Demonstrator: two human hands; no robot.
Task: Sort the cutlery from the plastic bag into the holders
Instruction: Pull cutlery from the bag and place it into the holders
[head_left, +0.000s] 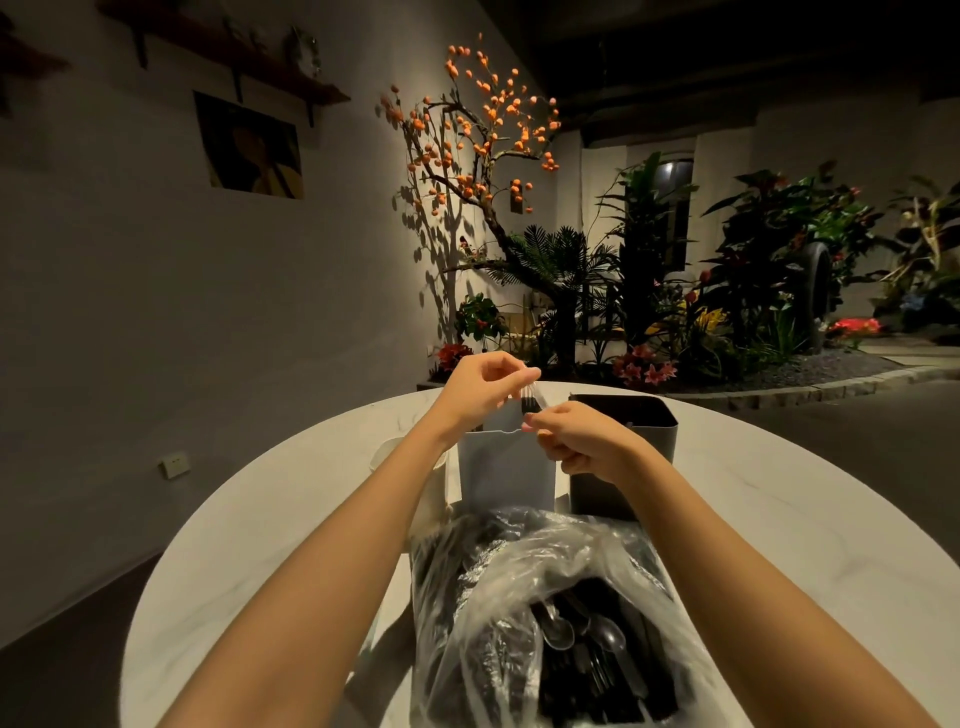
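A clear plastic bag (524, 587) lies nearest on a round white surface (779, 519), its mouth open on dark plastic spoons (582, 634) and other black cutlery. Beyond it stand three holders side by side: a white cup (415, 467) at left, partly behind the forearm, a pale grey holder (506, 467) in the middle, and a dark grey holder (639, 421) at right. Above the middle one, the left hand (480, 387) and right hand (582, 436) meet, each grip pinching a small black fork (529, 402) in a clear wrapper. Plants (727, 291) line the dim background.
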